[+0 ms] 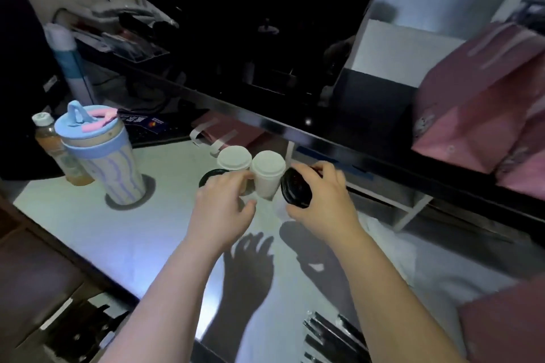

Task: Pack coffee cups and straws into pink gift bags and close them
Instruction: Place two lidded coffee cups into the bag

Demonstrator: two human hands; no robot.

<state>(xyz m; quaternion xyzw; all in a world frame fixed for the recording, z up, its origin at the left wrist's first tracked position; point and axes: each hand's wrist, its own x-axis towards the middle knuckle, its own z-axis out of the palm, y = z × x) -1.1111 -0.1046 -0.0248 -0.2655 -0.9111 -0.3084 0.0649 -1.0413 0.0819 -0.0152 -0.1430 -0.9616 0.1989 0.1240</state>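
Two white paper coffee cups with white lids stand side by side on the white table, one on the left (234, 158) and one on the right (267, 171). My left hand (224, 206) reaches to the base of the cups, fingers curled near them; what it holds is hidden. My right hand (321, 200) grips a black cup lid (295, 187) just right of the right cup. Another black lid (210, 176) lies partly hidden behind my left hand. A flat pink gift bag (227, 131) with white handles lies behind the cups. Dark wrapped straws (330, 336) lie at the near edge.
A blue-lidded tumbler (103, 156) and a drink bottle (54, 147) stand at the left. A dark monitor (265, 38) hangs over the table's far side. More pink bags (483, 103) sit at the right.
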